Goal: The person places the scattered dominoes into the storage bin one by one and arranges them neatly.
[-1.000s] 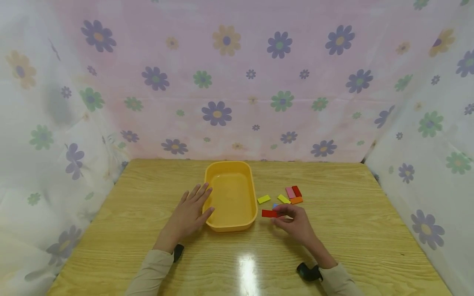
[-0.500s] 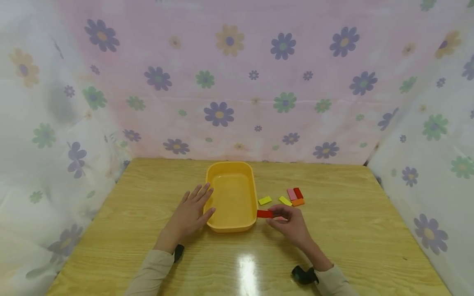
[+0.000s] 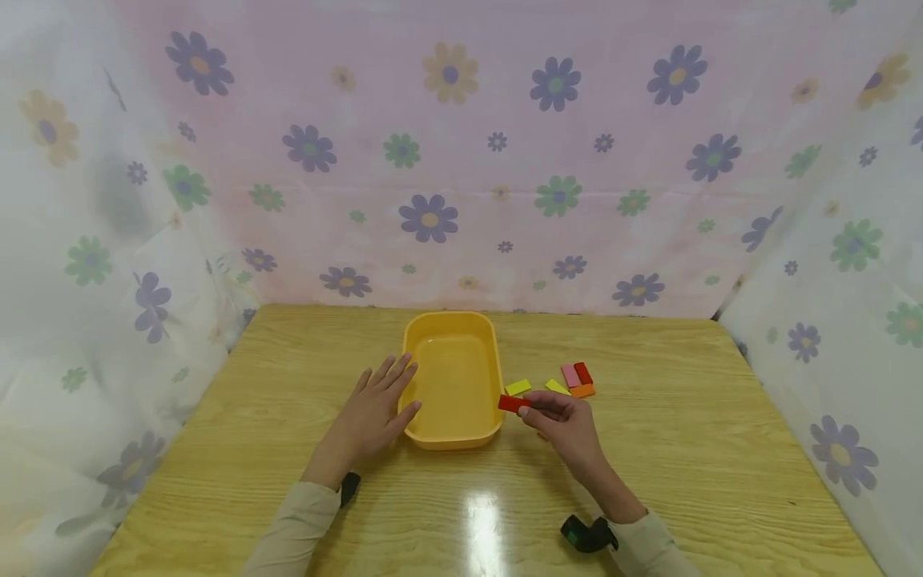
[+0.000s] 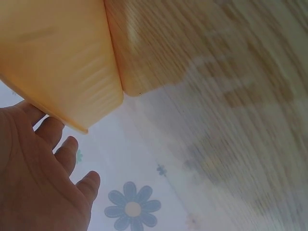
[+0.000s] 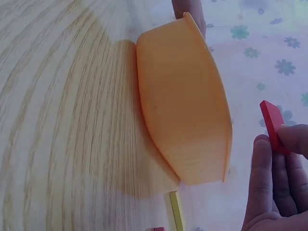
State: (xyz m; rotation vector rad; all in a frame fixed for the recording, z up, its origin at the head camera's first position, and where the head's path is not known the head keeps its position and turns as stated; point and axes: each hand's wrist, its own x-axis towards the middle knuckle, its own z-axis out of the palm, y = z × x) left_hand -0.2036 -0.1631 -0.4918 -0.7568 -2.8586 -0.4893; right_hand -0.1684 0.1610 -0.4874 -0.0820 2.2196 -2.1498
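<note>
Between thumb and fingers my right hand (image 3: 566,425) pinches a flat red block (image 3: 511,403), which in the head view overlaps the right rim of a yellow-orange plastic tub (image 3: 454,440). The right wrist view has the red block (image 5: 273,122) apart from the tub (image 5: 187,101), at about rim height. My left hand (image 3: 369,415) rests on the tub's left rim with its fingers extended. From the left wrist, the fingers of the left hand (image 4: 48,163) touch the rim of the tub (image 4: 62,62). Inside the tub, only its bare floor shows.
Right of the tub lie two yellow blocks (image 3: 518,388), a pink block (image 3: 570,375), another red block (image 3: 583,373) and an orange block (image 3: 582,391). They sit on the wood-grain table (image 3: 671,449). A flowered curtain (image 3: 461,160) encloses the back and sides.
My right hand has moved left and lifted a little, bringing the red block to the tub's right rim. The left hand stays on the opposite rim.
</note>
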